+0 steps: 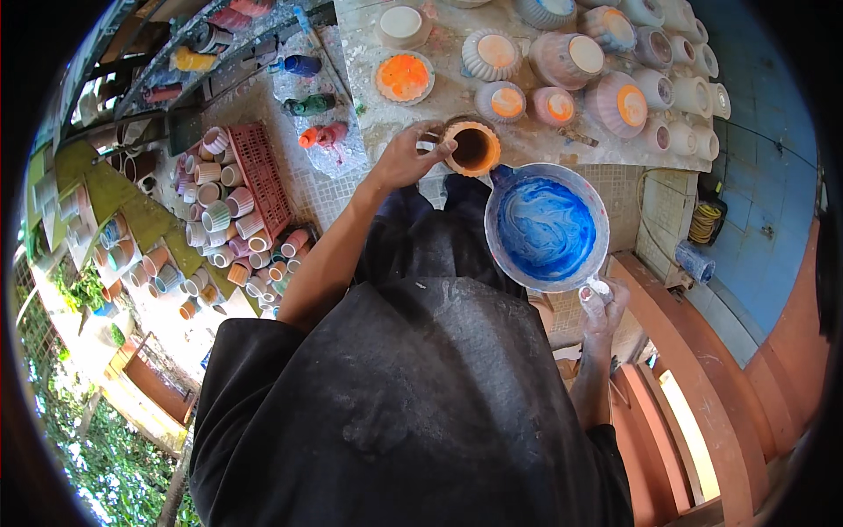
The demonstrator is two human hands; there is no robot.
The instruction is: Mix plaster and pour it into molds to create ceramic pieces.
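Note:
My left hand (409, 160) is closed around the side of a small orange flowerpot (475, 149) with a fluted rim. The pot's opening faces up toward me, and its inside looks brown and bare. My right hand (606, 309), smeared with whitish paint, grips the near handle of a round metal pan (601, 211). Swirled blue and white paint (546, 228) lies in the pan. A blue-stained projection on the pan's far left side comes close to the pot; whether they touch, I cannot tell. Both things are held in front of my dark apron (439, 378).
Ahead stands a paint-spattered table (369, 70) with several upturned pots, including a ribbed pot (491, 54) and an orange-topped one (404, 77). Paint bottles (309, 104) lie farther left. Many small pots surround a red crate (261, 180). Orange-brown beams (694, 351) run at right.

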